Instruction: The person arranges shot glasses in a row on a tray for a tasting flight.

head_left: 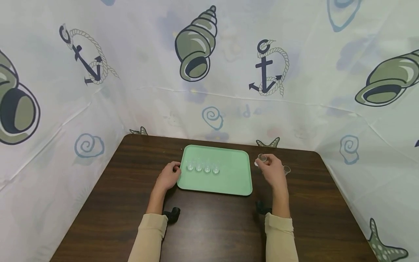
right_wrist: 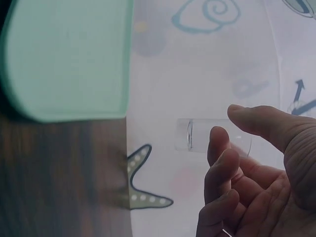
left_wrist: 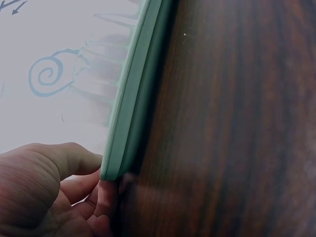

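Observation:
My right hand (head_left: 272, 171) pinches a small clear shot glass (right_wrist: 197, 136) between thumb and fingers, just beyond the right edge of a mint-green tray (head_left: 229, 180). The glass is held by its rim end, and its thick base points away from the palm in the right wrist view. At the tray's left side my left hand (head_left: 169, 177) grips the rim, thumb on top and fingers against the outer edge in the left wrist view. Several like shot glasses (head_left: 207, 169) stand in a row across the tray's left half.
Another clear glass (head_left: 286, 170) stands on the dark wooden table (head_left: 209, 225) right of my right hand, partly behind the wrist. A fabric backdrop (head_left: 235, 80) printed with shells and anchors rises behind the table and along both sides.

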The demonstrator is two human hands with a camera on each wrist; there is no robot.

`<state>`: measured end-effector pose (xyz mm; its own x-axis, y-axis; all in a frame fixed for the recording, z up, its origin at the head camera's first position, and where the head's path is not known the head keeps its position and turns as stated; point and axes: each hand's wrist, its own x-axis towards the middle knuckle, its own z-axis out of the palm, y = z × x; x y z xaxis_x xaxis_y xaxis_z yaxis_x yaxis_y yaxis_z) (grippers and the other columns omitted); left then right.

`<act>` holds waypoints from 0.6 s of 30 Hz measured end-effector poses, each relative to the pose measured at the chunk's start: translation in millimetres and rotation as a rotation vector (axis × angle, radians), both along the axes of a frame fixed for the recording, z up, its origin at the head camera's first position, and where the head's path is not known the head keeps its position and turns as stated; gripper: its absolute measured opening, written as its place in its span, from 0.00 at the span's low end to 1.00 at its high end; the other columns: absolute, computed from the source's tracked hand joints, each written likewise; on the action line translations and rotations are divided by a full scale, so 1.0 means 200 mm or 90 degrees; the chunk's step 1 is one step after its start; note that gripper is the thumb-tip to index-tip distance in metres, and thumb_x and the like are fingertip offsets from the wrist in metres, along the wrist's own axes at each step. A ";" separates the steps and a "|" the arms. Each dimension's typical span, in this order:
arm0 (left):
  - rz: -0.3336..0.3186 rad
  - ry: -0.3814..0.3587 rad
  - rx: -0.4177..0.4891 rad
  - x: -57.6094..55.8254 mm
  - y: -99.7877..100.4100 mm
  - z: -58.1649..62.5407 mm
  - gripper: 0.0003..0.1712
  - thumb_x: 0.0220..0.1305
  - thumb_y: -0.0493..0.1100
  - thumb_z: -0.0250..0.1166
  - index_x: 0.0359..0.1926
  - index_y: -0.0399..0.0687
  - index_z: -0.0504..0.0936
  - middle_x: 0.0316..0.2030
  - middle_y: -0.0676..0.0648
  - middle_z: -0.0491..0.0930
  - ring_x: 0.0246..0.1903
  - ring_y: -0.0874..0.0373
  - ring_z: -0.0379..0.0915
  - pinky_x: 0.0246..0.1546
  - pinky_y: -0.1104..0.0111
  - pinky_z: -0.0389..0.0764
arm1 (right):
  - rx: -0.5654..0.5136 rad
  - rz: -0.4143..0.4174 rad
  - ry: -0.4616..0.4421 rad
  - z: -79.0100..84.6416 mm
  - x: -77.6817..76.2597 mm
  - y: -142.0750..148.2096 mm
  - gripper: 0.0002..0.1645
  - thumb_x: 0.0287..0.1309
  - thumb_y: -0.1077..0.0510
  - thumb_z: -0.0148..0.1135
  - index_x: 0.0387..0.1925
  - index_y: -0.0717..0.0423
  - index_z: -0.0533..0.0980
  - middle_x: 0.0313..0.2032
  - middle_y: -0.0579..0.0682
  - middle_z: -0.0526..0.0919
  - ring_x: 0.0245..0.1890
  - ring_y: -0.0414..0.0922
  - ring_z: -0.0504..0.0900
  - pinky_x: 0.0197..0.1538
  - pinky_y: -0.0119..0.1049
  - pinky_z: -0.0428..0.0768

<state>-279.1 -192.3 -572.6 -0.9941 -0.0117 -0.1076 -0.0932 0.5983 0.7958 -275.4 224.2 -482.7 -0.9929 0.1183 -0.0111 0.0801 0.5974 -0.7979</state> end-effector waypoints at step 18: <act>0.001 -0.001 -0.002 -0.01 0.00 -0.01 0.27 0.82 0.45 0.50 0.74 0.40 0.74 0.69 0.35 0.73 0.51 0.43 0.72 0.48 0.53 0.70 | -0.026 0.045 0.021 -0.01 -0.04 -0.22 0.28 0.75 0.48 0.66 0.67 0.59 0.78 0.38 0.54 0.85 0.45 0.63 0.87 0.39 0.38 0.79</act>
<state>-280.6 -193.1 -573.9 -0.9939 -0.0134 -0.1095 -0.0956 0.6004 0.7940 -283.9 179.2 -484.1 -0.9987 0.0481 0.0181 0.0124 0.5671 -0.8236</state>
